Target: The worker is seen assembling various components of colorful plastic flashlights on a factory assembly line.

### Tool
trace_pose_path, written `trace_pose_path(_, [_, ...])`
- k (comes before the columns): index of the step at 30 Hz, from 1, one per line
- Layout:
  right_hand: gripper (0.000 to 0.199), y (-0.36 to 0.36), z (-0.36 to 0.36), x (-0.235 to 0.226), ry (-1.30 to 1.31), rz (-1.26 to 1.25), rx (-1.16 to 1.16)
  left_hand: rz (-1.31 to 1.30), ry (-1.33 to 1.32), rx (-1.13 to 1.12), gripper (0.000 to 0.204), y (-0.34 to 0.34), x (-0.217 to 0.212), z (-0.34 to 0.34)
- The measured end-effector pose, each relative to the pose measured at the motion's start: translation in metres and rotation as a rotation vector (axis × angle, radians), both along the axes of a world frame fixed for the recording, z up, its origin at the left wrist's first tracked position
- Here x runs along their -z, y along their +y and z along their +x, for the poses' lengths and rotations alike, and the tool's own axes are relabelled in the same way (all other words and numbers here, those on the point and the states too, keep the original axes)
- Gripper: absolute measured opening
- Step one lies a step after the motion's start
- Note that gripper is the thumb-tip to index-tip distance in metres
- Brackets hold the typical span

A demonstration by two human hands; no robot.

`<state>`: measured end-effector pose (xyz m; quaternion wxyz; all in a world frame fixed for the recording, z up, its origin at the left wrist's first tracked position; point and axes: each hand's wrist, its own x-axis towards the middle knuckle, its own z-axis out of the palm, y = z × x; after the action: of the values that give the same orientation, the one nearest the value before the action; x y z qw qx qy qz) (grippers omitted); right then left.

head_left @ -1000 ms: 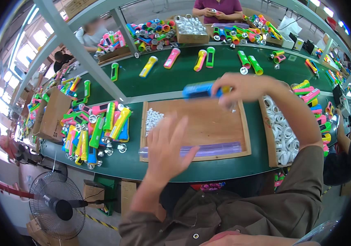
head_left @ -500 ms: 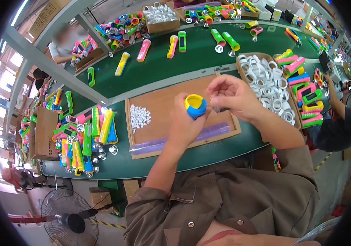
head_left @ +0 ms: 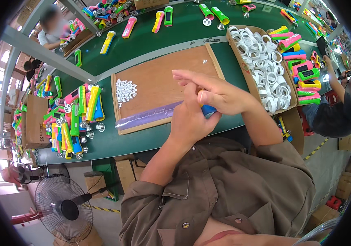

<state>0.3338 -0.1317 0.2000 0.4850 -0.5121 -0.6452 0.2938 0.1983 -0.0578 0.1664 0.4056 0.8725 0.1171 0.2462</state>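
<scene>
My left hand (head_left: 190, 119) and my right hand (head_left: 214, 92) are pressed together close to my chest, both wrapped around a blue plastic flashlight body (head_left: 208, 110) of which only a small blue end shows. The right hand's fingers lie over the top of it. They hover above the near edge of a brown wooden work board (head_left: 159, 78). On that board lie a heap of small white parts (head_left: 125, 89) and a clear purple-tinted tube (head_left: 146, 117).
A cardboard box of white rings (head_left: 266, 69) stands right of the board. Colourful flashlight bodies (head_left: 75, 115) are piled at the left, more (head_left: 300, 61) at the right. Other people sit at the green table (head_left: 183, 28). A floor fan (head_left: 62, 205) stands lower left.
Both hands came back from the far right of the table, met over the board, and now hold the blue flashlight body closer to my chest, covering its yellow end.
</scene>
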Motion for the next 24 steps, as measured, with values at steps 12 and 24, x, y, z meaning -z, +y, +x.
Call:
trace_pose_path(12, [0.052,-0.004,-0.019,0.052,0.843,0.187,0.261,0.054,-0.448,0.072,0.070,0.013,0.041,0.011])
trace_pose_path(24, [0.028,-0.063,-0.059,0.111,0.731,0.177,0.408,-0.322,-0.313,0.127,0.068,-0.020,0.097,-0.028])
